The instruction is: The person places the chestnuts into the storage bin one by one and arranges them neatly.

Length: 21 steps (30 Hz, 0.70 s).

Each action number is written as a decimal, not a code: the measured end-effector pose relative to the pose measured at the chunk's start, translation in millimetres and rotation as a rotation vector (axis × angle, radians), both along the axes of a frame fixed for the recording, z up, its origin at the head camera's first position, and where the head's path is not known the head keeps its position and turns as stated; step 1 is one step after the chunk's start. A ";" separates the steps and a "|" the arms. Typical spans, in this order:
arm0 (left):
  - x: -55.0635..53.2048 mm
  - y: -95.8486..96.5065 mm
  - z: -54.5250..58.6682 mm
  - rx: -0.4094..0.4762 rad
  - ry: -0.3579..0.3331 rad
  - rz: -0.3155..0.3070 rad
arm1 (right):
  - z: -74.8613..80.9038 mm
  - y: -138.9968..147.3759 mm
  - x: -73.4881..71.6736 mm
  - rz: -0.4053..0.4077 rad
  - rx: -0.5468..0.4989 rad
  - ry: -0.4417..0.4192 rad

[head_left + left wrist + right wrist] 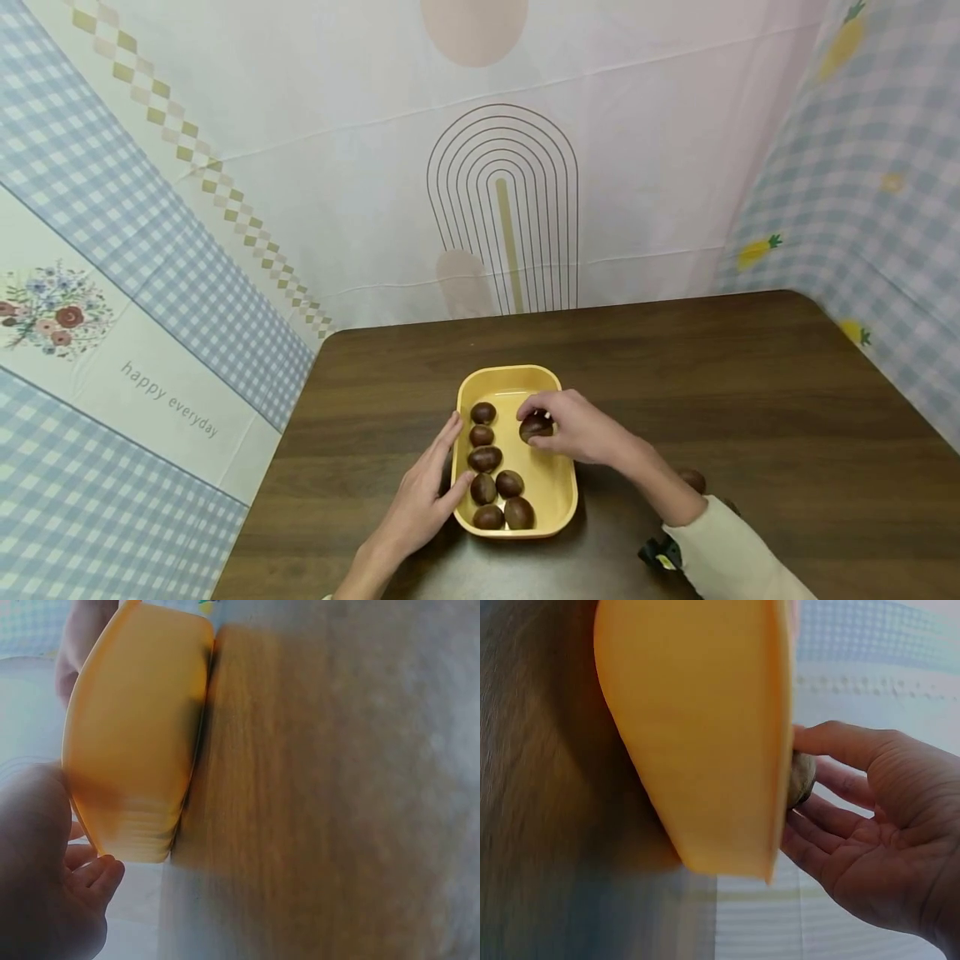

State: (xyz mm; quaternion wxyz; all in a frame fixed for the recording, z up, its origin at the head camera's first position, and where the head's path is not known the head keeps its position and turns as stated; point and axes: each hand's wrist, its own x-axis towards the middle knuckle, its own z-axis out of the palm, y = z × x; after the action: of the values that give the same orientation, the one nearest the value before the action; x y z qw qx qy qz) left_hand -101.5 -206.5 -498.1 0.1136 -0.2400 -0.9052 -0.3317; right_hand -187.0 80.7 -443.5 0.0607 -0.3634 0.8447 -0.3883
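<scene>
Several brown chestnuts point(485, 459) lie in a yellow plastic tray point(566, 510), mostly lined up along its left side. My right hand point(581, 427) reaches over the tray's right rim. Between its thumb and fingers it holds another chestnut point(536, 427), inside the tray's outline in the head view. The right wrist view shows this chestnut point(802, 780) partly hidden behind the tray wall point(697, 735). Along the left rim rests my left hand point(420, 500), fingers extended and thumb at the edge. Its fingertips touch the rim in the left wrist view, beside the outer wall point(142, 727).
A brown wooden table point(375, 400) carries the tray. Right of it, a brown round thing point(692, 479) shows partly behind my right forearm, with a small black object point(660, 553) near the sleeve. Patterned cloth point(360, 208) hangs behind the table and at both sides.
</scene>
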 end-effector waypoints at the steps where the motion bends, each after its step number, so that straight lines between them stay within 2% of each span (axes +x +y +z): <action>1: 0.1 -0.1 0.2 0.000 -0.002 0.001 | -1.9 -4.1 -0.7 0.010 0.014 0.008; 10: -1.0 -0.3 -1.7 -0.014 -0.003 0.008 | -13.9 -26.8 -5.4 0.072 0.100 0.052; 15: -1.2 -0.4 -1.5 -0.007 -0.002 0.008 | -14.4 -34.7 -5.7 0.114 0.114 0.030; 21: -1.2 -0.6 -1.7 0.000 -0.020 0.006 | -17.1 -41.0 -2.4 0.099 0.127 0.042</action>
State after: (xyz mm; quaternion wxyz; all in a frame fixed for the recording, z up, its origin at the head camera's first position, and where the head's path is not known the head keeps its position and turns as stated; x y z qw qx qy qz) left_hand -102.7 -207.1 -499.8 0.1056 -0.2339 -0.9070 -0.3338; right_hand -189.4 39.7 -460.6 0.0849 -0.4083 0.8497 -0.3226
